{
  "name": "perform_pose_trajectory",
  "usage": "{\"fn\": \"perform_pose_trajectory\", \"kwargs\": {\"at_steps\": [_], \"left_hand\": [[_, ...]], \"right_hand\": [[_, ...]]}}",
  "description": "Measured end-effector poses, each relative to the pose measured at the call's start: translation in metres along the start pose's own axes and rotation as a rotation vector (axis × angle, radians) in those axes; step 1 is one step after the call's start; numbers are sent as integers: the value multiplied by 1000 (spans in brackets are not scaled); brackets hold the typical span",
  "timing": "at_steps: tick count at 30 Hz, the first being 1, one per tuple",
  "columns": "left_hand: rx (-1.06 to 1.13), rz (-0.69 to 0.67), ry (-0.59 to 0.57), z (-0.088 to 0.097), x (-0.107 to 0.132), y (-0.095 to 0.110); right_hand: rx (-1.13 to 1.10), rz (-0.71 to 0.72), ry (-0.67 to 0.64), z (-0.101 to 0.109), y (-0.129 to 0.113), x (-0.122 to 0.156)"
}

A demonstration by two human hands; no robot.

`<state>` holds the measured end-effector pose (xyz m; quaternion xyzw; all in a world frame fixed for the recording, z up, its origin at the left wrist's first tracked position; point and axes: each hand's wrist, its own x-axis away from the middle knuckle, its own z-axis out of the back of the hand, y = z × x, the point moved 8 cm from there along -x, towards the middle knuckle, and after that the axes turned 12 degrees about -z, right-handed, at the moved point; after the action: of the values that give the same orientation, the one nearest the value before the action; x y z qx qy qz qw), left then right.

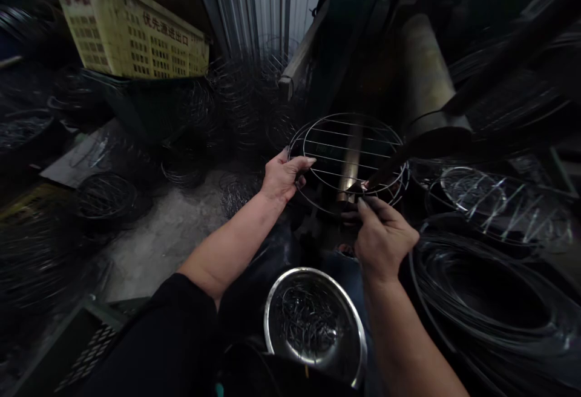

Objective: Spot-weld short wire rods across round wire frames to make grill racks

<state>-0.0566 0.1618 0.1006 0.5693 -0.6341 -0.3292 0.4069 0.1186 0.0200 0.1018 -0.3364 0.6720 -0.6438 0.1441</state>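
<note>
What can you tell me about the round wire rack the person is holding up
The round wire rack is a bright metal grill: a double outer ring joined by short struts, an inner ring, and straight parallel wires across it. It is held tilted, facing the camera, in front of a dark machine. The left hand grips its left rim; the right hand pinches its lower edge, where a dark pointed bar meets it.

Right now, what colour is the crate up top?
Pale yellow crate, with red writing; head view.

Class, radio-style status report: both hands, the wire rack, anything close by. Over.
Left hand grips round wire rack at its left rim. Right hand pinches its near rim. Dark machine arm lies across the rack. Steel bowl of wire bits below.
</note>
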Motion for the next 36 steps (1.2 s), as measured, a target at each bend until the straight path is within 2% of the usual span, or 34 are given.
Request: {"fn": "perform_pose_trajectory", "kwargs": {"at_steps": [6, 14, 25, 28, 33, 36], "left_hand": [[-1, -5, -10, -1, -1, -1], [16, 9, -13, -3, -5, -5], [27, 82, 60, -4, -9, -11], [22, 81, 69, -4, -9, -12], [19, 86, 89, -2, -8, -15], [21, 84, 89, -2, -8, -15]], "right_hand": [[36, -13, 24, 5, 10, -1], [53, 46, 11, 3, 4, -5], [29, 54, 0, -1, 0, -9], [17, 38, -42, 0, 0, -11], [171, -12, -48, 9, 5, -11], [167, -21, -36, 11, 6, -8]]}}
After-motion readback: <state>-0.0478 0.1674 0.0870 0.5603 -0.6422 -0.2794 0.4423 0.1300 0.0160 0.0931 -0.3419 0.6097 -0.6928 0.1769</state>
